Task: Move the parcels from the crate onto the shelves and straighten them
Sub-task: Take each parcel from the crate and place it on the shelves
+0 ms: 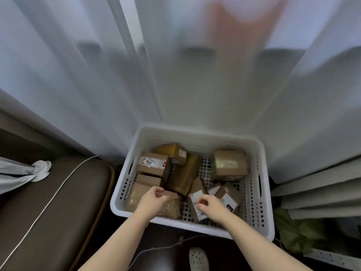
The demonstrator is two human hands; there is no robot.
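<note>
A white perforated crate (259, 194) stands on the dark floor against a curtain. It holds several brown cardboard parcels, some lying flat and some tilted. My left hand (153, 202) hovers over a tape-wrapped parcel (172, 207) at the crate's near left, fingers loosely curled and holding nothing. My right hand (212, 207) is just above a tilted parcel with a white label (195, 202) near the front middle, its fingers curled over the label without gripping it. A larger box (230, 163) sits at the far right of the crate. Pale shelf boards (320, 192) show at the right edge.
A brown leather seat (58, 212) lies to the left, with a white cable (48, 202) and a knotted cloth (39, 171) on it. White curtains (195, 85) hang behind the crate. A green bag (297, 237) lies at the right, and a perforated slipper (198, 259) is below.
</note>
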